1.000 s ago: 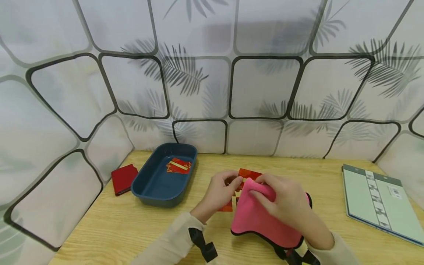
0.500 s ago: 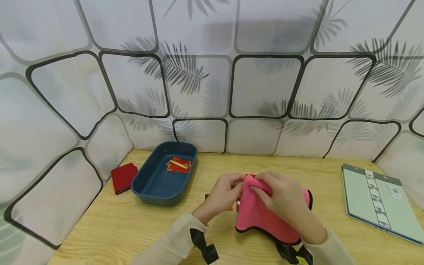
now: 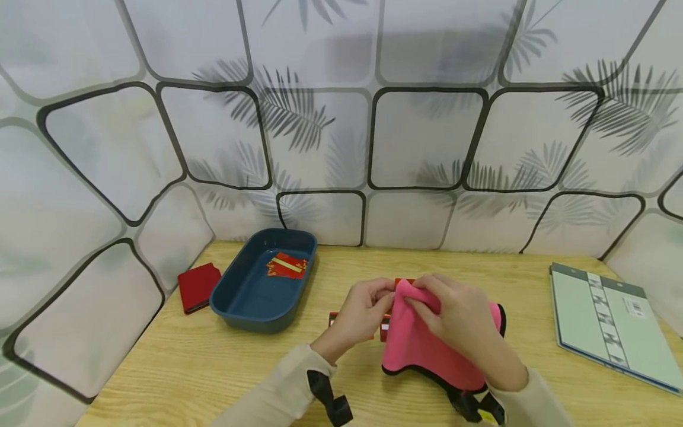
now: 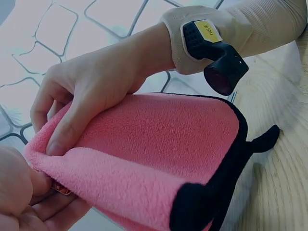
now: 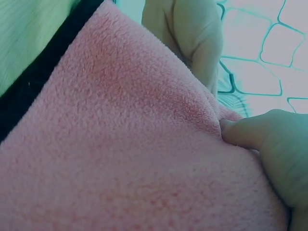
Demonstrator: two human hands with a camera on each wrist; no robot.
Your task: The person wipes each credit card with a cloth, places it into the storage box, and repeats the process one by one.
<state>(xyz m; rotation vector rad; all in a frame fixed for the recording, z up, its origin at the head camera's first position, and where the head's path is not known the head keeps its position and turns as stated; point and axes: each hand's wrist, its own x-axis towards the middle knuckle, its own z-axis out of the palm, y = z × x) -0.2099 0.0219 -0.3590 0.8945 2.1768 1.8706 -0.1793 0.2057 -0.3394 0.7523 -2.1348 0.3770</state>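
Observation:
A pink fleecy cloth (image 3: 421,356) with black edging hangs from my right hand (image 3: 466,323), whose thumb and fingers pinch a fold of it. Beside it, my left hand (image 3: 358,314) pinches a small red-and-gold piece (image 4: 61,188), mostly hidden behind the cloth; a red edge (image 3: 401,281) shows above. The cloth's folded corner meets the left fingertips, and both hands are close together above the table. In the right wrist view the cloth (image 5: 110,134) fills most of the picture, the right thumb (image 5: 245,132) pressing into it. Red pieces with white patches (image 3: 384,329) lie beneath the hands.
A blue bin (image 3: 242,308) stands to the left, with a red piece with a gold band (image 3: 287,265) inside. Left of it lies a dark red booklet-like item (image 3: 198,286). A pale green folder (image 3: 613,326) lies at the right. A patterned curtain (image 3: 416,142) rises behind the table.
My left hand has moved slightly right, towards the cloth. The red-and-gold piece, plainer a second ago, is now mostly covered by the cloth. The last half second shows hardly any movement.

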